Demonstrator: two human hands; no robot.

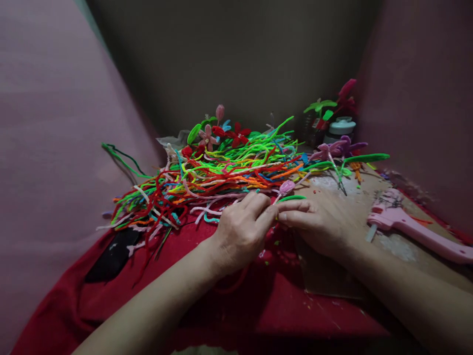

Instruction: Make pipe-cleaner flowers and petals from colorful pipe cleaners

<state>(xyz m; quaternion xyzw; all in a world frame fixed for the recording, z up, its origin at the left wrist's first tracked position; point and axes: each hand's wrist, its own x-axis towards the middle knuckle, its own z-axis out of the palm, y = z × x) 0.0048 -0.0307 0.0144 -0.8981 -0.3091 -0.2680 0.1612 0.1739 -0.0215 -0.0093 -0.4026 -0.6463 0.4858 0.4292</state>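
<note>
Fingertips of my left hand [246, 227] and my right hand [320, 222] meet in a pinch at the middle of the work area. From between them rises a pink pipe-cleaner flower bud [287, 187] on a thin pink stem, its lower end hidden by the fingers. Just above my right fingers curves a green pipe-cleaner leaf [291, 198]; I cannot tell whether it is joined to the stem. Both hands are closed. Behind them spreads a large heap of colourful pipe cleaners [236, 170].
A pink hot glue gun [417, 227] lies on a brown board [328, 276] at the right. Finished purple flowers [340, 148] and a lidded bottle [342, 127] stand behind. A black phone-like object [113, 256] rests on the red cloth [177, 276] at the left.
</note>
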